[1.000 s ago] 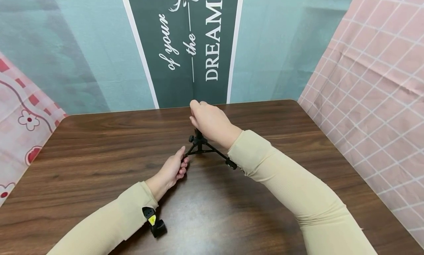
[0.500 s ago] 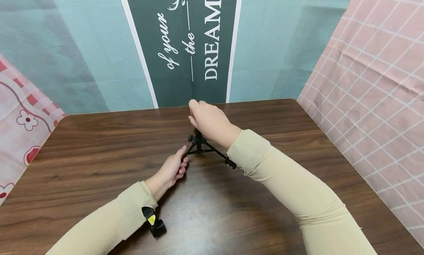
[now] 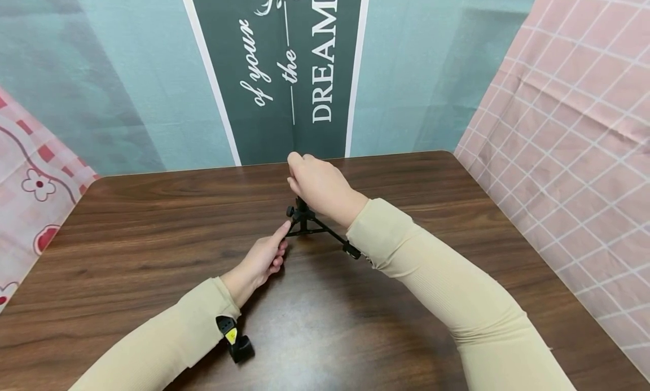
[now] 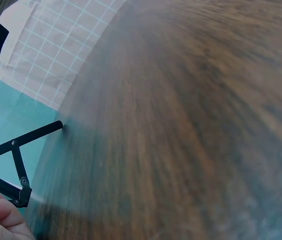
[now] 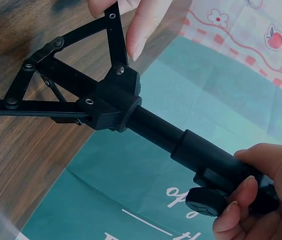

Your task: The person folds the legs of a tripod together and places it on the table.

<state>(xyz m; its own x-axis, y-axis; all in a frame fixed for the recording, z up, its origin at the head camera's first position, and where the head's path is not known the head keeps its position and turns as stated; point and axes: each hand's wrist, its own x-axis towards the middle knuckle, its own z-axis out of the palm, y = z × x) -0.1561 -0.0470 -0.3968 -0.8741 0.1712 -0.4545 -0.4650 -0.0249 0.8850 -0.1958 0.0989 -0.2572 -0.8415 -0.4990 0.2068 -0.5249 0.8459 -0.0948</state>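
A black tripod [image 3: 303, 216] stands near the far middle of the table, its legs spread. My left hand [image 3: 259, 261] grips one leg from the left, thumb laid along it toward the hub. At the top, my right hand [image 3: 322, 188] covers the column from above. The right wrist view shows that hand [image 5: 275, 195] curled round the thick upper tube [image 5: 203, 150], fingers by a round black knob [image 5: 205, 201]. There the hub [image 5: 116, 100] and hinged braces [image 5: 21, 87] show clearly. In the left wrist view, fingertips [image 4: 1, 215] appear beside a leg [image 4: 28, 137].
A brown wood-grain table [image 3: 152, 227] lies beneath. Behind it hangs a teal cloth [image 3: 416, 69] with white lettering, and a pink checked cloth [image 3: 569, 131] borders the right side. A black strap device [image 3: 236, 340] sits on the left sleeve.
My left thumb has slid forward along the leg toward the hub. The right hand keeps its hold on the column. The whole head view has shifted very slightly.
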